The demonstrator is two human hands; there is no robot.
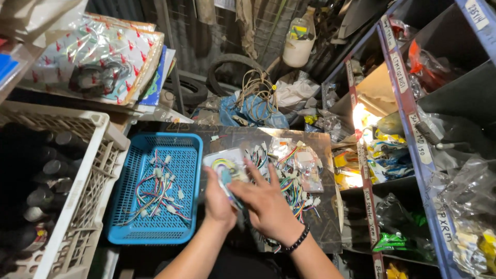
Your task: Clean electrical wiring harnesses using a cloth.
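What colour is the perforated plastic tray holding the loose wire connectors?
Blue tray, clearest in the head view.

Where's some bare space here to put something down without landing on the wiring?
The blue basket has open mesh along its right side and near edge; its wire harnesses lie left of centre. The dark board is bare along its far edge. Crowded: the bagged wire bundles right of the left hand and right hand, and the white crate.
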